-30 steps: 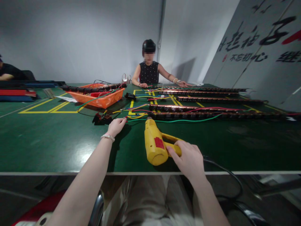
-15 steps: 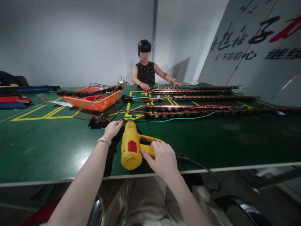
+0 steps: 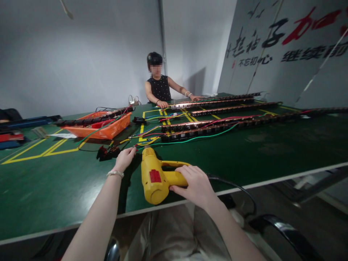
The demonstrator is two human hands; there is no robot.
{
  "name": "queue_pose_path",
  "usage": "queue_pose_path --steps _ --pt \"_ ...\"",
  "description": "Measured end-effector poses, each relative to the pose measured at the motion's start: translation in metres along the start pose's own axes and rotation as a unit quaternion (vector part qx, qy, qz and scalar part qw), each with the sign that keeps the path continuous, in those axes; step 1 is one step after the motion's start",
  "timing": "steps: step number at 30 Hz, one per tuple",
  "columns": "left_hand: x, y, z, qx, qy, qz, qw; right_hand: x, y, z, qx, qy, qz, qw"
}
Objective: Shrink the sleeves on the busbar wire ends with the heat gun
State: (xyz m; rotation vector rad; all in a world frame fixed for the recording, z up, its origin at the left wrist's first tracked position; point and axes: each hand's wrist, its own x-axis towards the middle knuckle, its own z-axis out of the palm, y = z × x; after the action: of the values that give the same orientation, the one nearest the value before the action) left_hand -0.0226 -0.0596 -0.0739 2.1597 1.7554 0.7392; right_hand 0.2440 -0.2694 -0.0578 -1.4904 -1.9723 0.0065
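Observation:
My right hand (image 3: pixel 194 183) is wrapped round the handle of a yellow heat gun (image 3: pixel 154 181) with a red label. The gun's nozzle points away from me, towards a bundle of thin coloured wires (image 3: pixel 152 140). Just left of the nozzle, my left hand (image 3: pixel 125 159) is closed in a pinch on a wire (image 3: pixel 135 146) with a red end; the fingers partly hide it. The wires lead to a long black and copper-coloured strip (image 3: pixel 195 133) lying across the table. A black connector (image 3: pixel 104 153) lies beside my left hand.
An orange basket (image 3: pixel 108 130) holding a similar strip stands at the left. More strips (image 3: pixel 231 108) lie further back on the green table (image 3: pixel 67 188), where a co-worker (image 3: pixel 160 88) rests both hands. The gun's black cord (image 3: pixel 239 186) hangs over the front edge.
My view has turned right and tilted, so the table and co-worker sit further left. Both hands keep their holds; the heat gun's body has swung slightly rightward and nearer to me.

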Motion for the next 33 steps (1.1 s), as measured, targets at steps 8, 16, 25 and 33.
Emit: queue_pose_path --steps 8,16,25,33 --pt "0.0 -0.001 0.001 -0.017 -0.001 -0.008 1.0 -0.014 0.023 -0.012 -0.03 0.041 0.022 0.998" --pt "0.0 -0.001 0.001 -0.055 0.03 0.007 0.998 -0.02 0.047 -0.028 -0.087 0.071 0.032 0.993" --pt "0.009 -0.011 0.01 -0.123 0.069 -0.005 0.99 -0.025 0.065 -0.035 -0.124 0.075 0.035 0.989" --pt "0.006 -0.005 0.008 -0.154 0.088 -0.007 0.984 -0.027 0.062 -0.033 -0.155 0.073 0.016 0.985"
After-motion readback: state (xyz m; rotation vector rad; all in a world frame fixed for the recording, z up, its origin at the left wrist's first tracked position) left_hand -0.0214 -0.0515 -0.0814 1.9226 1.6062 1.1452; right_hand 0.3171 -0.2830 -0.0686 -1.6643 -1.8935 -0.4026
